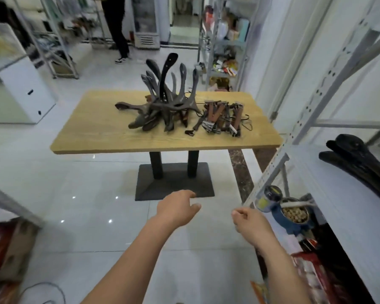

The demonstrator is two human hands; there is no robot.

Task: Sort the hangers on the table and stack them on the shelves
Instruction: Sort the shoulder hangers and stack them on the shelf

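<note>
Left hand reaches forward, fingers relaxed; right hand loosely curled, both empty.

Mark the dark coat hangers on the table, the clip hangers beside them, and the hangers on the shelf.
dark coat hangers (166, 105): head view, middle of the heap.
clip hangers (236, 117): head view, a brown bar.
hangers on the shelf (349, 144): head view, top hanger's shoulder.

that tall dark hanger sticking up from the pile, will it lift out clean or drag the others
Likely rigid: the tall dark hanger holds its curve without sagging. It probably snags, since its base is buried in the tangled pile. Neighbours leaning upright may topple onto the table.
</note>
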